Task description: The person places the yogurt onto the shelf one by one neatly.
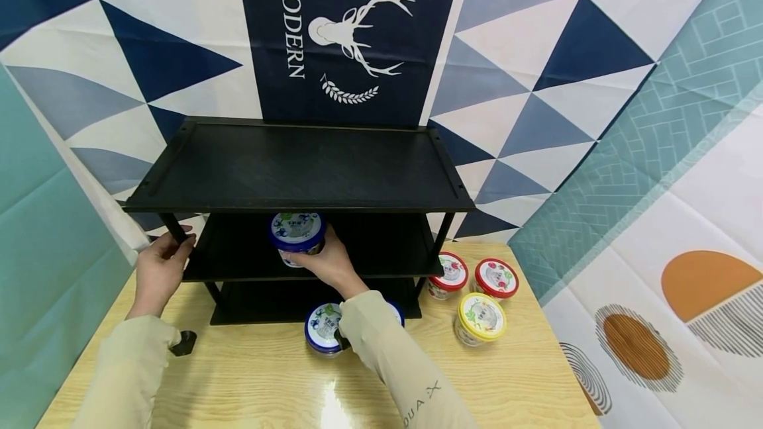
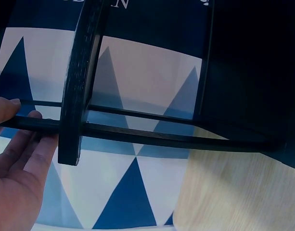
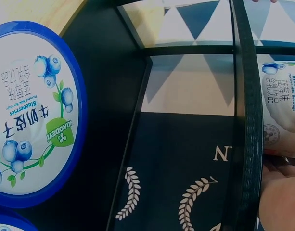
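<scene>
Right hand [image 1: 330, 263] holds a blue-lidded tub [image 1: 296, 229], lid up, at the middle shelf [image 1: 381, 247]; left hand [image 1: 159, 269] grips the left post [image 1: 171, 225].

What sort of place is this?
Probably a staged test corner rather than a working shop: creased, patterned wall sheets surround a wood-grain table carrying a black three-tier rack.

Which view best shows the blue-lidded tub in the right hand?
Head: the blue-lidded tub shows most of its lid and some side, gripped by the right hand. Right wrist catches only part of its printed side, cut off at the frame edge; left wrist doesn't show it.
</scene>
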Motion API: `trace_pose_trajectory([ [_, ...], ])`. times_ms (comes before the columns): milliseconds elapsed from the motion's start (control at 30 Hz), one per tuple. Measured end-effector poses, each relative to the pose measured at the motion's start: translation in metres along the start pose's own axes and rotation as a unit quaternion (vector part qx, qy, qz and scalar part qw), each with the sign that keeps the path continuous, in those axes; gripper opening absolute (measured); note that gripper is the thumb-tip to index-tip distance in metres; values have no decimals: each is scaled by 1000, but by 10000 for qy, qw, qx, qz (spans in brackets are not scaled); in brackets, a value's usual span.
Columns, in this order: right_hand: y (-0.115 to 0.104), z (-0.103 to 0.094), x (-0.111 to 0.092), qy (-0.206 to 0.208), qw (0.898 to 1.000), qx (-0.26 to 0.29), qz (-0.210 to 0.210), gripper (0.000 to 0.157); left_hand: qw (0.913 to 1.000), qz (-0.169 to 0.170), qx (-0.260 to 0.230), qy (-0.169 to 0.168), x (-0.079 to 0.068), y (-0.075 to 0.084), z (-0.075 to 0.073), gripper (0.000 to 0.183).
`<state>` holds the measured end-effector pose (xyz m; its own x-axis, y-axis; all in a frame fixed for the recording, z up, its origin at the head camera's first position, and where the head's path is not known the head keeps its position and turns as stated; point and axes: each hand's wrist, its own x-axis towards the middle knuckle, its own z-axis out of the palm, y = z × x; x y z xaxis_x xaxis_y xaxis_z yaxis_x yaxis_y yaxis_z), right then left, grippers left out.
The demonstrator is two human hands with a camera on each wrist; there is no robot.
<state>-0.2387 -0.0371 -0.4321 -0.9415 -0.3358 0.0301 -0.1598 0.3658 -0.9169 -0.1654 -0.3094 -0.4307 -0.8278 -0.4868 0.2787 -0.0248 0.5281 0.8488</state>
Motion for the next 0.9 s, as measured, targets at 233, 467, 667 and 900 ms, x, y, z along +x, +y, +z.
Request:
trace_pose_trajectory([
  [233,2,0,-1,62,10000,14,12,94,10000,-31,23,-40,0,1,1,23],
  [467,3,2,-1,103,9999,-11,-20,94,9999,-2,-36,-111,0,-1,0,23],
  [667,1,0,-2,93,10000,-10,0,96,9999,-29,-52,-94,0,-1,1,23],
  [900,0,-2,-5,40,10000,-18,41,97,10000,-7,-44,-52,0,-1,1,23],
])
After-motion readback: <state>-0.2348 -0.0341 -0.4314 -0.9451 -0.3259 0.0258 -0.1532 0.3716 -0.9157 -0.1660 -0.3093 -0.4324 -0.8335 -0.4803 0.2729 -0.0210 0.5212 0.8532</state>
